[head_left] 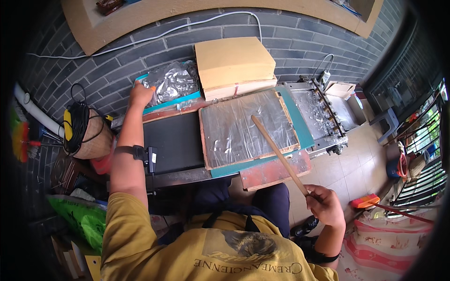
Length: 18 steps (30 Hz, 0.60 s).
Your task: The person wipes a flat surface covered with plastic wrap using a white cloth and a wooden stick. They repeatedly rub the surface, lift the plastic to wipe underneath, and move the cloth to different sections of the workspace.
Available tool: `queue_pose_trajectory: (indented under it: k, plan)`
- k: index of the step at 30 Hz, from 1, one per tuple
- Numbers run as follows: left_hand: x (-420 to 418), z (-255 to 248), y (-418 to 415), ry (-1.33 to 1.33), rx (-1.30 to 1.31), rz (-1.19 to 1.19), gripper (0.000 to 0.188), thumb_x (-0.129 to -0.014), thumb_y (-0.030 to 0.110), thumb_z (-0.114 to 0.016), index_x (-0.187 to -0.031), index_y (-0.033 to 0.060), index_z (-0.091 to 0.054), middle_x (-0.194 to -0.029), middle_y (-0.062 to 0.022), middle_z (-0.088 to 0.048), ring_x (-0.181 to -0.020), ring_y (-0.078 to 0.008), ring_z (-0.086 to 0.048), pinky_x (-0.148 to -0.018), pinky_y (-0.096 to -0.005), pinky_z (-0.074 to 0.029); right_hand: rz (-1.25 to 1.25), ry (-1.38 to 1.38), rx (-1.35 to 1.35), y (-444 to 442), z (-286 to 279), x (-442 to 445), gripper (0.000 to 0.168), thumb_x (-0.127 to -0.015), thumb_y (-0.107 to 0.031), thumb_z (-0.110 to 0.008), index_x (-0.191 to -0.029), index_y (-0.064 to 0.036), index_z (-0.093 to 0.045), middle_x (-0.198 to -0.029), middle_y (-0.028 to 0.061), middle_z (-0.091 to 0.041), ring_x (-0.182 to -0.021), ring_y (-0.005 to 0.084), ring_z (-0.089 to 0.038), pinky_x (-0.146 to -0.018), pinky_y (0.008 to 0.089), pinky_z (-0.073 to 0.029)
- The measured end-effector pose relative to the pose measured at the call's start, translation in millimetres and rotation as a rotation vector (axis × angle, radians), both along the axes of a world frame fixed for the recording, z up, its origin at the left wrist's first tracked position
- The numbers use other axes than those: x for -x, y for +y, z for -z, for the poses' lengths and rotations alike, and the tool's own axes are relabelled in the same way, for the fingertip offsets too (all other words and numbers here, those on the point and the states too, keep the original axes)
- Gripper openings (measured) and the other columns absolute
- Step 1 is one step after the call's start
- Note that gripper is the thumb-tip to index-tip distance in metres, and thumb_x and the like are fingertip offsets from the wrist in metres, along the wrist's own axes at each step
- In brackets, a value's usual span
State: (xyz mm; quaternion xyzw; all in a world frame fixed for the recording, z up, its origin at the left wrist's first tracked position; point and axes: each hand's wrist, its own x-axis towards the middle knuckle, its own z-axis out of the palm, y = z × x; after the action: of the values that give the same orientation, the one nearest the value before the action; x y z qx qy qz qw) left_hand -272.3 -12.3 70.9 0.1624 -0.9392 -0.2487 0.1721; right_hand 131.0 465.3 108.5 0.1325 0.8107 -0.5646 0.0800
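My right hand (325, 204) grips the lower end of a thin wooden stick (277, 152). The stick slants up and left, its far tip over a board covered in clear plastic film (246, 130). That board lies on a teal ribbed mat (300, 121). At the upper left, my left hand (140, 95) is at the near left corner of a shallow teal tray (175, 103) filled with crumpled silvery film (174, 82). An orange covering shows on one finger. Whether the fingers grip the tray's edge or the film cannot be told.
Stacked tan sheets (233, 63) stand against the brick wall behind the board. A black conveyor belt (172, 140) runs under the mat, with a metal frame with a toothed bar (328, 107) at its right end. A reddish board (277, 172) juts out at the front. A cable-draped basket (88, 137) stands left.
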Motion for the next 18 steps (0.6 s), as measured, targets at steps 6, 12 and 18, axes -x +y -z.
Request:
queue_pose_trajectory:
  k: [6,12,18]
  plan:
    - [-75,-30,92,0.147,-0.131,0.47,0.047,-0.084,0.013,-0.064,-0.128,0.0054,-0.049,-0.124,-0.0181,-0.058,-0.115,-0.031,-0.055,-0.095,-0.0355,-0.044,-0.034,-0.107,0.241,-9,-7,12,0.03,-0.086,0.001,-0.054,-0.115,0.003,-0.06,-0.067,-0.0008,-0.058,-0.05,0.0029,-0.046,-0.044,0.0192,-0.035]
    - [-119,-3,167,-0.03,-0.115,0.84,0.055,-0.083,0.004,-0.052,-0.136,0.0017,-0.039,-0.118,-0.0227,-0.058,-0.104,-0.0357,-0.059,-0.09,-0.0378,-0.046,-0.061,-0.128,0.305,-29,3,27,0.03,-0.088,0.001,-0.053,-0.118,0.003,-0.058,-0.07,-0.0007,-0.057,-0.049,0.0024,-0.045,-0.043,0.0181,-0.034]
    - [-124,17,177,-0.135,-0.003,0.81,0.059,-0.084,0.008,-0.047,-0.14,-0.0038,-0.031,-0.116,-0.0246,-0.059,-0.104,-0.0368,-0.059,-0.09,-0.0413,-0.047,0.005,-0.049,0.262,-38,10,34,0.029,-0.088,0.001,-0.054,-0.117,0.002,-0.058,-0.071,-0.0009,-0.056,-0.052,0.0021,-0.045,-0.045,0.0177,-0.035]
